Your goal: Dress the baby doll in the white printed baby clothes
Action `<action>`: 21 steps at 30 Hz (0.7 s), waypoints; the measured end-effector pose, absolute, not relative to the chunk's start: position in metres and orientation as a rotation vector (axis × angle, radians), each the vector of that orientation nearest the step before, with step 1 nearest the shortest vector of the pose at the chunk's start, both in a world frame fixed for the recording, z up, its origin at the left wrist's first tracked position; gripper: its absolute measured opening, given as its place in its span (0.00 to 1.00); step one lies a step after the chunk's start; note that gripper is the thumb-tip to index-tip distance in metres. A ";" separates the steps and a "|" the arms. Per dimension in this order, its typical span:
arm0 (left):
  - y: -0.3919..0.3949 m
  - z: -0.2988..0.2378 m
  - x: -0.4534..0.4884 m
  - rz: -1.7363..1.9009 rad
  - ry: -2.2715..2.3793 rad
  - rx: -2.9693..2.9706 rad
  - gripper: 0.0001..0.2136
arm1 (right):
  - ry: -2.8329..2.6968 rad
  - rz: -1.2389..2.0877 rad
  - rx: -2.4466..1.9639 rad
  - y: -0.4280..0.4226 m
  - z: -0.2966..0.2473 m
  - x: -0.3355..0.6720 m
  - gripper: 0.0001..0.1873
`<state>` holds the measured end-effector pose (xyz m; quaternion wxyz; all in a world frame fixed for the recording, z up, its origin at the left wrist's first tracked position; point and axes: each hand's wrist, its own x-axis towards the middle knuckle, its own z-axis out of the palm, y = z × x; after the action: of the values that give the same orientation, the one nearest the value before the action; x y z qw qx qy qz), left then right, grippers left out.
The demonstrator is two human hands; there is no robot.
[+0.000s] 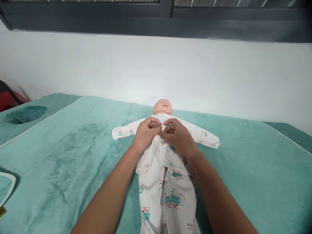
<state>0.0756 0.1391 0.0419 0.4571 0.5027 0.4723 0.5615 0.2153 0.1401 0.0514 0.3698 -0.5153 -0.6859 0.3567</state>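
A baby doll (162, 106) lies on its back with its head toward the wall. It wears a white printed jacket (168, 156) with both sleeves spread out, and matching trousers (151, 195) below. Over the upper chest, my left hand (148, 131) pinches the jacket's front edge with thumb and forefinger. Close beside it, my right hand (177, 135) also has its fingertips pressed together on the jacket front. Whether they grip a fastener or only cloth is too small to tell. Under the hands the jacket's lower front edges hang apart.
A green plush cover (73, 156) spreads under the doll, with a round hole (25, 114) at the far left. Behind stands a white wall (151, 68) below a dark window frame (122, 19). A white curved object (11, 182) lies at the left edge, and something red (8, 99) sits farther back.
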 end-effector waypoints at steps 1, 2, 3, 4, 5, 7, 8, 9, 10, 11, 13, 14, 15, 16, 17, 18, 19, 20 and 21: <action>0.139 0.042 0.076 1.388 1.170 1.236 0.04 | -1.748 0.955 -1.303 0.140 0.051 0.216 0.17; 0.139 0.042 0.076 1.393 1.173 1.234 0.04 | -1.735 0.991 -1.288 0.140 0.051 0.217 0.17; 0.139 0.042 0.076 1.397 1.173 1.235 0.04 | -1.721 1.027 -1.275 0.140 0.051 0.218 0.18; 0.140 0.041 0.075 1.400 1.166 1.239 0.04 | -1.702 1.065 -1.262 0.140 0.051 0.219 0.18; 0.140 0.040 0.074 1.397 1.147 1.244 0.05 | -1.677 1.109 -1.247 0.140 0.051 0.221 0.19; 0.141 0.039 0.070 1.360 1.085 1.263 0.06 | -1.602 1.214 -1.199 0.142 0.052 0.224 0.19; 0.141 0.038 0.068 1.332 1.053 1.273 0.07 | -1.557 1.268 -1.167 0.143 0.052 0.226 0.18; 0.141 0.037 0.067 1.308 1.028 1.286 0.08 | -1.514 1.319 -1.134 0.144 0.052 0.228 0.17; 0.140 0.037 0.066 1.287 1.015 1.307 0.09 | -1.475 1.363 -1.103 0.145 0.051 0.231 0.15; 0.140 0.037 0.065 1.272 1.017 1.341 0.10 | -1.444 1.398 -1.079 0.147 0.051 0.233 0.14; 0.138 0.037 0.066 1.265 1.065 1.444 0.10 | -1.407 1.446 -1.053 0.149 0.049 0.236 0.11; 0.137 0.037 0.068 1.266 1.103 1.504 0.09 | -1.397 1.462 -1.049 0.150 0.049 0.238 0.10; 0.137 0.037 0.069 1.266 1.148 1.559 0.09 | -1.390 1.474 -1.046 0.151 0.048 0.238 0.10; 0.136 0.036 0.071 1.267 1.196 1.604 0.09 | -1.385 1.482 -1.045 0.151 0.048 0.239 0.09; 0.136 0.036 0.073 1.270 1.243 1.636 0.09 | -1.382 1.489 -1.044 0.152 0.048 0.239 0.09; 0.136 0.035 0.074 1.274 1.284 1.659 0.10 | -1.379 1.492 -1.045 0.152 0.048 0.239 0.09; 0.136 0.035 0.075 1.278 1.320 1.677 0.10 | -1.377 1.494 -1.045 0.152 0.048 0.239 0.09; 0.136 0.034 0.076 1.287 1.351 1.690 0.11 | -1.373 1.494 -1.045 0.151 0.048 0.239 0.09; 0.137 0.033 0.077 1.299 1.375 1.702 0.10 | -1.370 1.494 -1.047 0.151 0.048 0.239 0.10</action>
<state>0.0773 0.1370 0.0327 0.2939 0.6394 0.5165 0.4878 0.2387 0.1513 0.0478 0.4170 -0.4169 -0.5459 0.5952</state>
